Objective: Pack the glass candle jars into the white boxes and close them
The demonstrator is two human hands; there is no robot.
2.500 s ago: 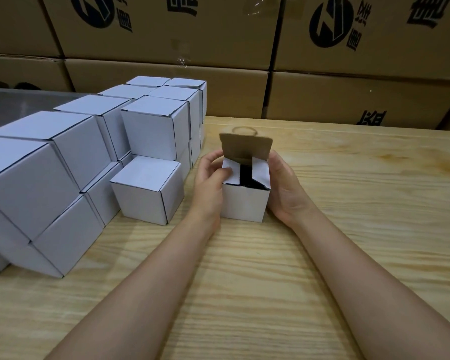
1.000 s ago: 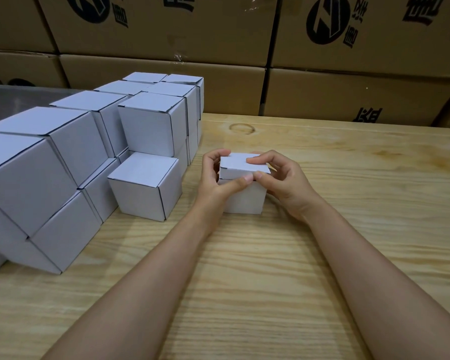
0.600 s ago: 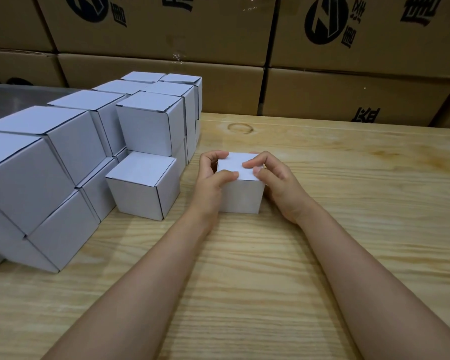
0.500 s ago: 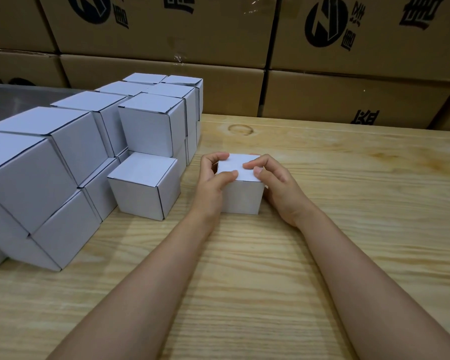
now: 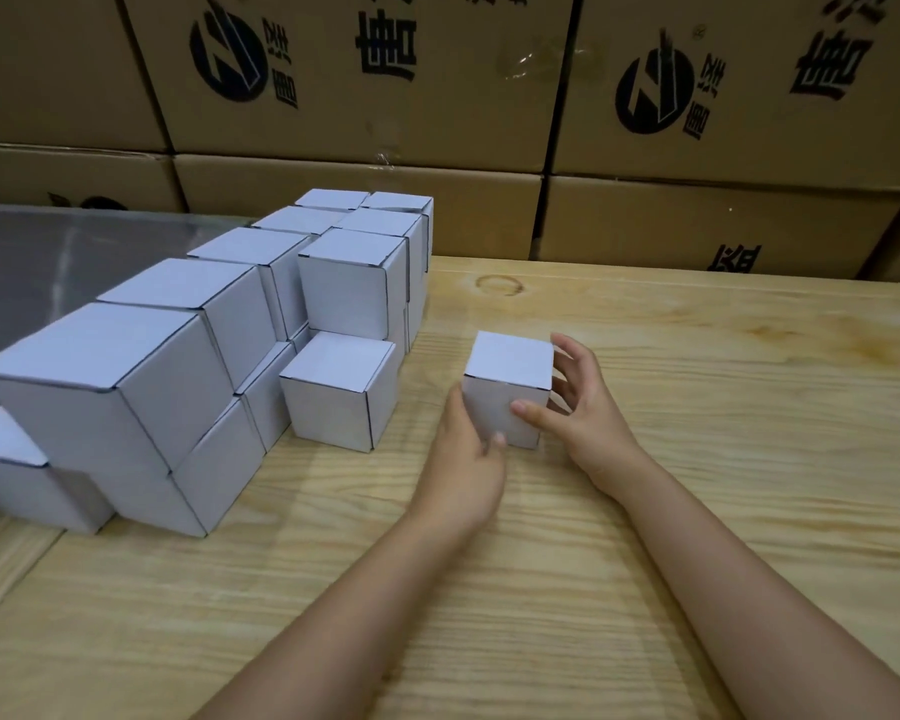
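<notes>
A small white box (image 5: 510, 379) stands closed on the wooden table (image 5: 697, 459), near the middle. My right hand (image 5: 575, 407) grips it from the right, thumb on its front face and fingers behind its far right edge. My left hand (image 5: 463, 459) touches its lower left front corner with the fingers curled. No glass candle jar shows; the box's contents are hidden.
Several closed white boxes (image 5: 178, 366) are stacked in two layers along the table's left side; one single box (image 5: 339, 392) stands nearest the held box. Large brown cartons (image 5: 541, 122) form a wall behind the table. A grey sheet (image 5: 48, 252) lies at far left.
The open lid flap was folded down and pressed shut. Both hands then came off the top of the box and now hold its sides.
</notes>
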